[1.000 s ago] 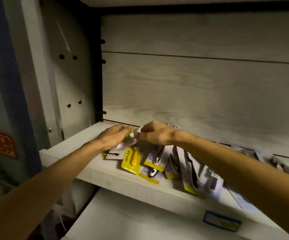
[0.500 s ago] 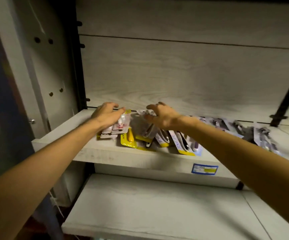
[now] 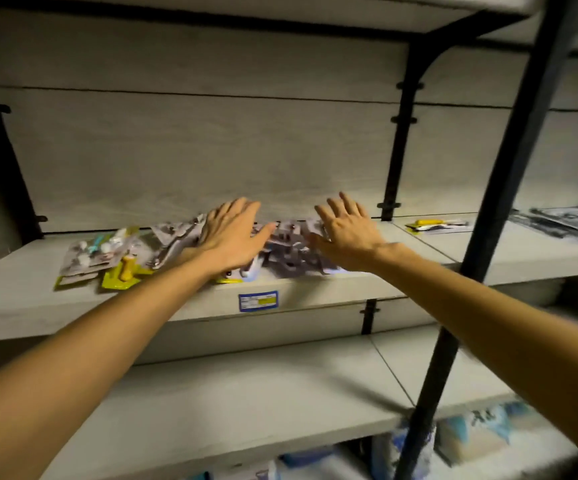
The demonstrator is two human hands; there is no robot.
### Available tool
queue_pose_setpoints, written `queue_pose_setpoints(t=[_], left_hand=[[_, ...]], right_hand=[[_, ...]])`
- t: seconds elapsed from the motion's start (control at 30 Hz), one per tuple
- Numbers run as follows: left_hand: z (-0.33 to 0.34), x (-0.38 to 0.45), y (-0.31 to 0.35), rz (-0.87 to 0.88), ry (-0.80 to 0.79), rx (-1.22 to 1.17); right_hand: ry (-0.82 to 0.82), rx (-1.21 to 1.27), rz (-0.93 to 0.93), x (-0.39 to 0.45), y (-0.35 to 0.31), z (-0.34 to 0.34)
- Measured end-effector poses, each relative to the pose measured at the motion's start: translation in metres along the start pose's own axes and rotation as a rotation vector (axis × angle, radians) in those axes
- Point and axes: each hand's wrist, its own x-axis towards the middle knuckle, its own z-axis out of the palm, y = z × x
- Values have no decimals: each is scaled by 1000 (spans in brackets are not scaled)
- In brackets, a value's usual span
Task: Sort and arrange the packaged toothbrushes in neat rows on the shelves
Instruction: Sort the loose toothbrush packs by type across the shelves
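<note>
On the middle shelf (image 3: 190, 303), a loose row of packaged toothbrushes (image 3: 180, 247) is lying flat and overlapping; motion blur is making an exact count impossible, though at least five packs are showing. Both hands are reaching over the row, released, with fingers spread and straight. The left hand (image 3: 232, 237) is hovering over or resting on the packs near the middle; I cannot tell if it is touching. The right hand (image 3: 348, 233) is hanging over the grey packs (image 3: 287, 258) at the row's right end. One yellow pack (image 3: 125, 271) is sitting near the front edge on the left. One blue price label (image 3: 258, 301) is sticking to the shelf front. Past one black bracket (image 3: 402, 133), one more yellow-edged pack (image 3: 436, 226) is lying apart on the neighbouring shelf.
</note>
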Motion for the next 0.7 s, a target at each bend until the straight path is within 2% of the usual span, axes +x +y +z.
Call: queue_pose_setpoints(t=[0.17,0.27,0.47,0.57,0.7], left_hand=[[12,-7,110,88,87,-67],[24,-15,175,214,119,-37],[47,-20,294,495,168,-76],[63,-13,345,682,105,-14],[93,10,398,732,57,28]], right_hand=[[168,-21,-150,-83,84,-30],[201,-69,-240,-134,145,-40],[107,-24,-99,-208,262,-30],[73,-23,-47,-227,303,-21],[100,-36,24,-235,344,-9]])
